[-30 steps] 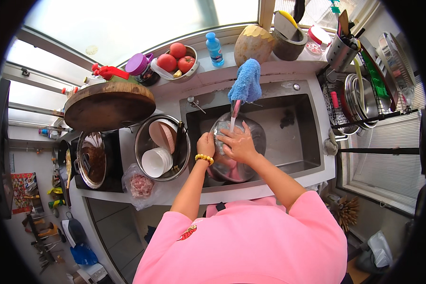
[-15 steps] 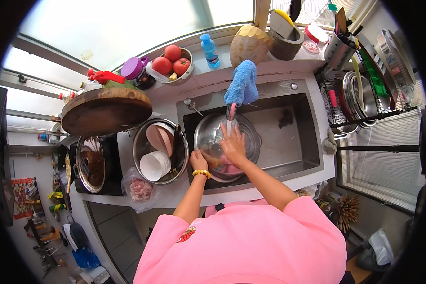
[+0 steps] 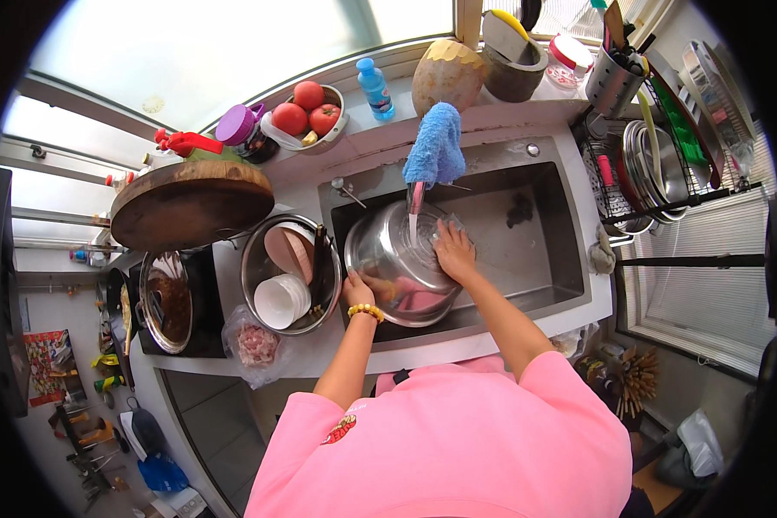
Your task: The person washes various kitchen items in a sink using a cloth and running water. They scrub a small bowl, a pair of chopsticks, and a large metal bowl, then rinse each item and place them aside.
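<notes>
A shiny metal basin (image 3: 380, 255) lies tilted in the left part of the sink, its ringed round face under running water. My left hand (image 3: 359, 290), with a beaded yellow bracelet at the wrist, grips the basin's near-left edge; some of its fingers are hidden. My right hand (image 3: 454, 250) rests flat with fingers spread on the right side of the basin, against what looks like a clear wet film or sheet of water. The stream falls from a faucet (image 3: 415, 198) wrapped in a blue cloth (image 3: 435, 147).
Left of the sink (image 3: 531, 298) stands a steel bowl (image 3: 249, 298) holding white bowls and pink dishes. A bag of raw meat (image 3: 255, 344) lies in front. Farther left are a round wooden board (image 3: 190, 205) and a lidded pan (image 3: 167, 302). A dish rack (image 3: 686, 207) stands right.
The basin has tilted, showing more of its side and ringed face. My right hand has moved right, out of the stream; my left hand stays near its edge.
</notes>
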Demonstrator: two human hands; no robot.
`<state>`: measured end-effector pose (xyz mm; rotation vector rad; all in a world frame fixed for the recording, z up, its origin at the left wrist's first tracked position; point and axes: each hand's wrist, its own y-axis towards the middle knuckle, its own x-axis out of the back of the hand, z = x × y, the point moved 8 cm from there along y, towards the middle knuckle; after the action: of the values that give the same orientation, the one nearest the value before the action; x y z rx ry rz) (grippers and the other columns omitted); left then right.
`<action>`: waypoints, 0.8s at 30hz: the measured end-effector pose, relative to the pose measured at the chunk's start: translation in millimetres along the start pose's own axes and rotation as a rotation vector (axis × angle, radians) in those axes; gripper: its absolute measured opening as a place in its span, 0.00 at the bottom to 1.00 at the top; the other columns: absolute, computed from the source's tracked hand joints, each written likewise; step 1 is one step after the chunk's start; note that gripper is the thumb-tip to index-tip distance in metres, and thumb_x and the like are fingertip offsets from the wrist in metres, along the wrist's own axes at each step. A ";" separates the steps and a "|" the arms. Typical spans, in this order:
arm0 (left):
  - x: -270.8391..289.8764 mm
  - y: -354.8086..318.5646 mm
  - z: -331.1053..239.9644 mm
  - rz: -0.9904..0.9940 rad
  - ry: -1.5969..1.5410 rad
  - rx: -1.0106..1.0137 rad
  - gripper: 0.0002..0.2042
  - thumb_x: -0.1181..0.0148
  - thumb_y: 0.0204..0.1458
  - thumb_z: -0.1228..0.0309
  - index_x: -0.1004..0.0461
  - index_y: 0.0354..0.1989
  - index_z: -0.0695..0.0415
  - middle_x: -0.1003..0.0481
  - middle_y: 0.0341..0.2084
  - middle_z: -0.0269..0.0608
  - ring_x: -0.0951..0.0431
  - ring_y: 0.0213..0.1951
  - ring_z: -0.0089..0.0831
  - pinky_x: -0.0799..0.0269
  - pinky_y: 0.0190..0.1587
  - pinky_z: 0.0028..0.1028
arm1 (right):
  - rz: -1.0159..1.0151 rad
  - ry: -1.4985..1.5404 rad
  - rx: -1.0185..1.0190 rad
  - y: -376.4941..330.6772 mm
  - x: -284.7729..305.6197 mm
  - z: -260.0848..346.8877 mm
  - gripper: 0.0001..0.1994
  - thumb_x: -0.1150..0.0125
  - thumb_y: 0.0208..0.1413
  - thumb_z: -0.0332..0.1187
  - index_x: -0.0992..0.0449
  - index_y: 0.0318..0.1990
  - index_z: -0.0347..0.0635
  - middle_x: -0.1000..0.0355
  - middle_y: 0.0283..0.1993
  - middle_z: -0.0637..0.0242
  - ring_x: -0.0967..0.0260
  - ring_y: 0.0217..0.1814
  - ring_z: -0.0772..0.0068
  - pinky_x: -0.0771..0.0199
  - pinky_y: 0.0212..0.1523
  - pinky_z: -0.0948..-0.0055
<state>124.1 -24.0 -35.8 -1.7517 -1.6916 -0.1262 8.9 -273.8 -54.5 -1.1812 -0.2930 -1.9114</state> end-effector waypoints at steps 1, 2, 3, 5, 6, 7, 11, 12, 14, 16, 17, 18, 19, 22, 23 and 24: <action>-3.3 1.7 5.8 0.025 -0.062 0.022 0.22 0.60 0.61 0.56 0.29 0.42 0.67 0.25 0.36 0.50 0.26 0.37 0.37 0.33 0.44 0.31 | 0.017 -0.005 0.051 -7.4 14.4 28.4 0.27 0.59 0.58 0.42 0.47 0.65 0.46 0.48 0.66 0.54 0.49 0.65 0.43 0.53 0.65 0.51; -6.6 2.6 11.2 0.048 -0.125 0.044 0.23 0.61 0.61 0.55 0.30 0.44 0.66 0.25 0.38 0.49 0.26 0.39 0.37 0.33 0.45 0.31 | 0.035 -0.009 0.104 -14.4 22.7 48.0 0.27 0.59 0.58 0.42 0.47 0.65 0.47 0.48 0.66 0.55 0.49 0.65 0.44 0.53 0.65 0.52; -13.7 2.1 9.3 0.083 -0.186 0.061 0.23 0.61 0.61 0.55 0.30 0.47 0.64 0.25 0.39 0.48 0.26 0.41 0.37 0.33 0.46 0.31 | 0.031 0.009 0.153 -18.7 26.8 56.2 0.26 0.59 0.58 0.42 0.45 0.64 0.48 0.48 0.67 0.56 0.50 0.66 0.45 0.53 0.65 0.53; -18.4 -4.0 7.0 0.110 -0.186 0.138 0.23 0.62 0.61 0.55 0.31 0.48 0.64 0.26 0.41 0.46 0.27 0.41 0.35 0.34 0.47 0.31 | 0.025 0.046 0.255 -30.7 32.9 67.7 0.24 0.59 0.58 0.42 0.41 0.62 0.48 0.48 0.67 0.58 0.53 0.68 0.48 0.53 0.65 0.56; -18.1 -7.3 6.1 0.117 -0.186 0.180 0.23 0.62 0.61 0.55 0.31 0.48 0.64 0.27 0.41 0.45 0.28 0.41 0.34 0.34 0.48 0.30 | -0.014 0.075 0.311 -39.9 43.7 73.1 0.24 0.58 0.58 0.41 0.40 0.61 0.48 0.46 0.66 0.58 0.52 0.67 0.49 0.52 0.65 0.57; -19.5 -11.1 8.5 0.103 -0.316 0.273 0.24 0.61 0.61 0.54 0.32 0.49 0.65 0.27 0.42 0.44 0.28 0.41 0.34 0.34 0.48 0.30 | -0.052 0.103 0.368 -51.2 56.2 77.0 0.23 0.58 0.58 0.41 0.40 0.61 0.48 0.45 0.65 0.58 0.50 0.67 0.50 0.52 0.64 0.57; -22.4 -26.7 -20.7 0.106 -0.504 0.307 0.24 0.60 0.61 0.53 0.32 0.49 0.66 0.27 0.40 0.43 0.29 0.41 0.31 0.34 0.46 0.29 | -0.265 0.365 0.297 -76.9 61.0 21.9 0.22 0.56 0.57 0.40 0.37 0.58 0.45 0.38 0.59 0.57 0.43 0.61 0.55 0.48 0.62 0.59; -22.9 -28.7 -33.2 0.140 -0.437 0.206 0.24 0.60 0.61 0.54 0.31 0.45 0.67 0.27 0.36 0.43 0.29 0.37 0.30 0.34 0.42 0.29 | -0.287 0.495 0.226 -72.9 46.8 -6.0 0.22 0.55 0.57 0.40 0.36 0.58 0.43 0.38 0.59 0.57 0.42 0.61 0.56 0.47 0.62 0.59; -26.8 -35.7 -59.1 0.206 -0.289 0.003 0.24 0.59 0.61 0.55 0.30 0.37 0.69 0.27 0.28 0.43 0.30 0.29 0.28 0.34 0.36 0.28 | -0.127 0.864 -0.124 -56.6 -18.5 -72.3 0.22 0.56 0.59 0.43 0.36 0.57 0.44 0.37 0.58 0.60 0.41 0.60 0.60 0.44 0.60 0.60; -41.8 -41.3 -73.6 0.340 -0.157 -0.178 0.23 0.54 0.60 0.56 0.30 0.27 0.67 0.30 0.18 0.36 0.35 0.23 0.25 0.36 0.28 0.28 | 0.061 1.237 -0.466 -56.7 -59.0 -93.6 0.22 0.57 0.60 0.46 0.34 0.56 0.44 0.36 0.57 0.61 0.39 0.58 0.63 0.40 0.58 0.61; -48.9 -44.4 -75.4 0.416 -0.090 -0.261 0.22 0.52 0.59 0.56 0.30 0.27 0.66 0.29 0.18 0.37 0.33 0.23 0.25 0.36 0.28 0.28 | 0.179 1.428 -0.630 -57.1 -72.3 -88.6 0.22 0.57 0.60 0.47 0.33 0.55 0.45 0.35 0.56 0.62 0.38 0.57 0.64 0.37 0.56 0.62; -57.4 -50.1 -77.6 0.495 -0.022 -0.343 0.20 0.51 0.58 0.56 0.29 0.27 0.65 0.28 0.18 0.38 0.32 0.22 0.26 0.35 0.28 0.28 | 0.298 1.611 -0.801 -60.1 -80.0 -78.5 0.22 0.58 0.60 0.49 0.32 0.54 0.45 0.34 0.55 0.63 0.37 0.56 0.65 0.35 0.54 0.63; -55.1 -60.0 -83.3 0.537 0.016 -0.432 0.19 0.49 0.56 0.57 0.28 0.28 0.64 0.27 0.19 0.42 0.28 0.23 0.31 0.34 0.28 0.30 | 0.348 1.707 -0.809 -62.0 -44.8 -29.2 0.23 0.60 0.60 0.53 0.29 0.50 0.47 0.30 0.50 0.63 0.33 0.52 0.64 0.31 0.51 0.63; -81.1 -114.5 -128.5 0.688 0.464 -0.710 0.15 0.44 0.51 0.58 0.28 0.28 0.59 0.25 0.24 0.53 0.25 0.29 0.51 0.31 0.31 0.42 | 0.129 2.061 -0.519 -19.6 -74.2 -82.6 0.27 0.56 0.57 0.56 0.29 0.48 0.42 0.29 0.48 0.61 0.33 0.52 0.61 0.35 0.55 0.58; -84.9 -118.1 -123.4 0.687 0.469 -0.850 0.15 0.44 0.51 0.58 0.29 0.27 0.59 0.25 0.23 0.52 0.25 0.28 0.50 0.31 0.30 0.42 | 0.101 2.076 -0.628 -16.0 -79.4 -96.8 0.27 0.56 0.57 0.56 0.29 0.48 0.41 0.29 0.48 0.61 0.33 0.52 0.61 0.35 0.55 0.58; -87.9 -124.6 -119.2 0.690 0.473 -0.991 0.15 0.44 0.51 0.58 0.31 0.25 0.59 0.25 0.22 0.51 0.25 0.26 0.50 0.31 0.29 0.43 | 0.064 2.089 -0.741 -15.0 -81.6 -111.8 0.27 0.55 0.56 0.56 0.29 0.48 0.41 0.29 0.48 0.60 0.33 0.52 0.61 0.35 0.55 0.58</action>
<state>43.2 -171.9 59.4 -2.6121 -0.5959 -1.1003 -56.1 -285.5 -177.1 0.8652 1.5544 -2.1715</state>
